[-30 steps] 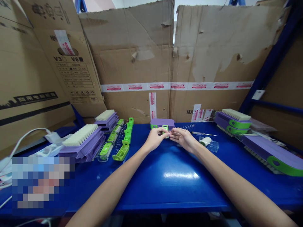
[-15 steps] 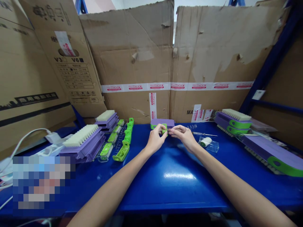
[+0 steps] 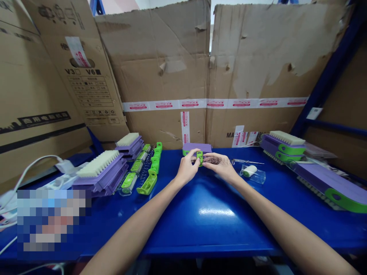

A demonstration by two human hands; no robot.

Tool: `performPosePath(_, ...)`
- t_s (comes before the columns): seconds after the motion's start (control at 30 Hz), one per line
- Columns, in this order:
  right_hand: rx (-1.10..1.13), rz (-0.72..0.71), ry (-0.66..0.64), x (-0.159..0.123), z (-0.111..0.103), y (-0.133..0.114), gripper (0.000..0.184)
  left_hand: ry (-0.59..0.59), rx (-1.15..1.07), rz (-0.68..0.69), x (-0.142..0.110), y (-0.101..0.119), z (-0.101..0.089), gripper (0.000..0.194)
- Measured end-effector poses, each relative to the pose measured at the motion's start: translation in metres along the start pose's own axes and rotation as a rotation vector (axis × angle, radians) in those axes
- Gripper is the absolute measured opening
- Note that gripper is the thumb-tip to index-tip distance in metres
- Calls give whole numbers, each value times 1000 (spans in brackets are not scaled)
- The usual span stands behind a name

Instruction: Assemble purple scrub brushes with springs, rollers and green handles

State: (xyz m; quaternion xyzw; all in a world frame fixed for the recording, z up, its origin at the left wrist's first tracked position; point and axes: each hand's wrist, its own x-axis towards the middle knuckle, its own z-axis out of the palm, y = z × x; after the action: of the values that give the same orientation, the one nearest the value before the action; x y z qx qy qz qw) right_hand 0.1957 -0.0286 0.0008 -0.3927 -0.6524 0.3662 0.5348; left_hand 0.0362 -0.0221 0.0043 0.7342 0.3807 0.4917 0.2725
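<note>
My left hand is closed in a pinch on a small green plastic piece above the far middle of the blue table. My right hand is closed on a thin metal coil spring, whose left end meets the green piece. A purple block with a green end lies just behind both hands.
Purple brushes with white bristles and a row of green clips lie at the left. More purple and green brushes lie at the right, with a small clear bag holding a white roll and a thin screwdriver. Cardboard boxes wall the back.
The spring in my right hand has swung from pointing away right to lying against the green piece. Both hands have shifted slightly and stay close together.
</note>
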Motion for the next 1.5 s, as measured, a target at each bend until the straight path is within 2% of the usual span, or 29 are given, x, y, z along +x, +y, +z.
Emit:
performPosePath(0.1, -74, -72, -11, 0, -2, 8, 38, -26, 8, 3, 0, -2, -1, 33)
performPosePath(0.27, -334, -274, -49, 0, -5, 14, 32, -88, 11, 25, 0, -3, 0, 33)
performPosePath(0.37, -424, -315, -64, 0, -7, 14, 28, -121, 6, 10, 0, -2, -1, 33)
performPosePath(0.67, -475, -280, -6, -2, -4, 20, 28, -257, -53, -46, 1, 0, -7, 39)
performPosePath(0.83, -500, -274, 9, -3, -1, 19, 28, -246, -5, -35, 1, 1, -7, 40)
performPosePath(0.93, -466, -241, -32, -2, -2, 16, 33, -233, 16, -47, 2, 2, -8, 42)
performPosePath(1.0, -450, -235, -104, -2, -5, 14, 37, -243, -6, -64, 3, 2, -9, 42)
performPosePath(1.13, -466, -244, -192, -1, -8, 13, 31, -316, -113, -131, 5, -1, -12, 40)
performPosePath(1.3, -397, -150, -127, -1, -4, 14, 26, -433, -193, -183, 5, -2, -15, 44)
performPosePath(1.5, -298, -82, -97, -4, 2, 12, 22, -432, -131, -205, 3, -3, -12, 49)
